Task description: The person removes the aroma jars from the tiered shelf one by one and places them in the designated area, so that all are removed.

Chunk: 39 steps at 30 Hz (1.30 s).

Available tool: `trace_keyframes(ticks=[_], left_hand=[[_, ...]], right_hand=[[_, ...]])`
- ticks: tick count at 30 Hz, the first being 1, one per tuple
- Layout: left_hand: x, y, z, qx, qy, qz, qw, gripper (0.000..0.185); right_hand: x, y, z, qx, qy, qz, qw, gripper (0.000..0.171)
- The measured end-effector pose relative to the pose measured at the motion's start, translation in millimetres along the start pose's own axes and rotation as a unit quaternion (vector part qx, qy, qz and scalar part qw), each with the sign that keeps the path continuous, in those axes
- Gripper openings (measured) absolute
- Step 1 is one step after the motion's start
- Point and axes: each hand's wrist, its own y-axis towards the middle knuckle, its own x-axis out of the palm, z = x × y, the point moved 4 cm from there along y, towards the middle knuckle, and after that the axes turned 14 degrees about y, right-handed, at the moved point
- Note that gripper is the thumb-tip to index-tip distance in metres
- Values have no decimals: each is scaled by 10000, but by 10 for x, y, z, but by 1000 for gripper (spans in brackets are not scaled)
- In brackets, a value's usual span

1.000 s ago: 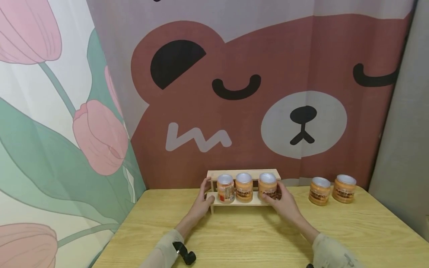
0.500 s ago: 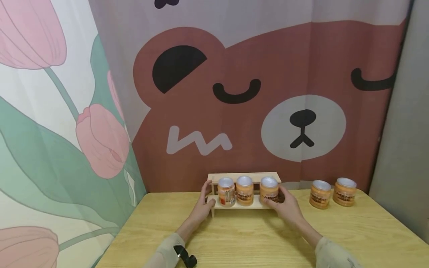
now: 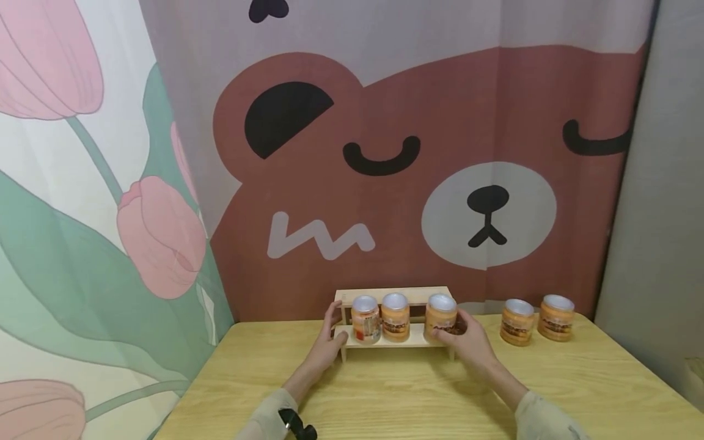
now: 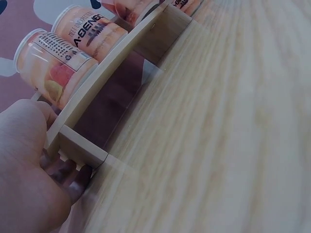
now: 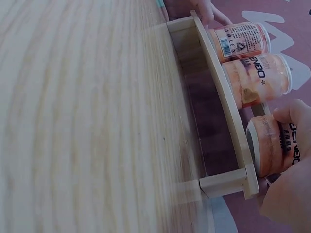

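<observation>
Head view: you're steadying a pale wooden rack [image 3: 418,335].
Your left hand [image 3: 328,342] is gripping its end post; your right hand [image 3: 467,341] is pinching a cylindrical orange can [image 3: 440,315].

Three cans [image 3: 395,317] on rack [image 3: 392,296]; two cans [image 3: 536,319] stand right.

Bear curtain [image 3: 440,153], tulip curtain [image 3: 82,183], wooden table [image 3: 412,397]

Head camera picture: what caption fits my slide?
Two hands at a small wooden rack holding three orange cans.
</observation>
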Motion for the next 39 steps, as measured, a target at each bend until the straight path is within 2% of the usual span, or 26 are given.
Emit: trace_keyframes(ticks=[5, 11, 19, 25, 35, 39], left_hand=[[-15, 14, -5, -117, 18, -35, 9999, 76], [17, 32, 6, -185, 54, -60, 9998, 76], [67, 22, 64, 58, -23, -47, 10000, 77], [63, 6, 19, 9, 38, 2, 10000, 76], [164, -19, -52, 201, -69, -6, 9998, 76], [192, -9, -56, 224, -139, 23, 9996, 76]], right_hand=[[-68, 14, -19, -42, -51, 112, 9999, 71], [-223, 32, -16, -38, -396, 395, 9984, 64], [-451, 53, 10, -13, -645, 953, 9934, 64], [-575, 79, 83, 94, -589, 1221, 9907, 68], [-850, 70, 291, 274, -751, 1244, 9890, 82], [-935, 81, 351, 85, -1077, 1305, 9856, 75]])
